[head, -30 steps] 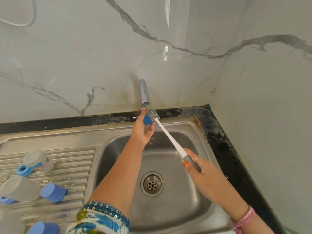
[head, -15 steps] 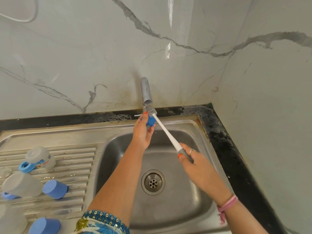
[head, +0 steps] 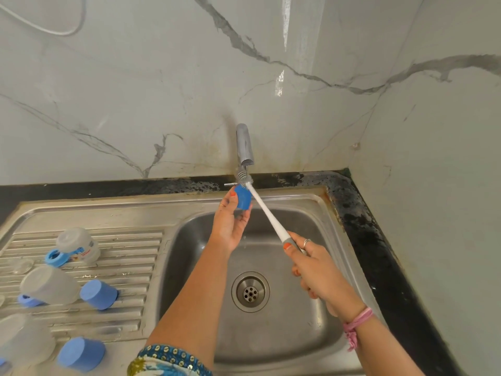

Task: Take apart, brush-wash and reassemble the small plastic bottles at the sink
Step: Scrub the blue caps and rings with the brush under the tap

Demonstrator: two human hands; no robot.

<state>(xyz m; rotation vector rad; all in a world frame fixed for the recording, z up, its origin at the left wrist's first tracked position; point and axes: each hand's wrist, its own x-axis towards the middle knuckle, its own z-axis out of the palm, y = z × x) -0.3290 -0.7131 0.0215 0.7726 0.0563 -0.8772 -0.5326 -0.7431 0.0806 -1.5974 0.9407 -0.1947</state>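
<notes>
The stainless steel sink basin [head: 271, 335] lies open at centre frame around its round drain [head: 250, 292], hemmed by the black counter edge [head: 379, 253] on the right. Under the chrome tap [head: 244, 145] at upper centre, the left hand [head: 230, 221] pinches a small blue plastic cap [head: 242, 198]. The right hand [head: 317, 270] grips the long white bottle brush [head: 267, 213], its bristles touching the cap. 2 more blue caps [head: 99, 294] and several translucent bottles [head: 50, 286] lie on the ridged drainboard [head: 130, 267], lower left.

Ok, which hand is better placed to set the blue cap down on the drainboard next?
Left. The left hand already pinches the blue cap and is nearer the drainboard; the right hand grips the brush.
</notes>
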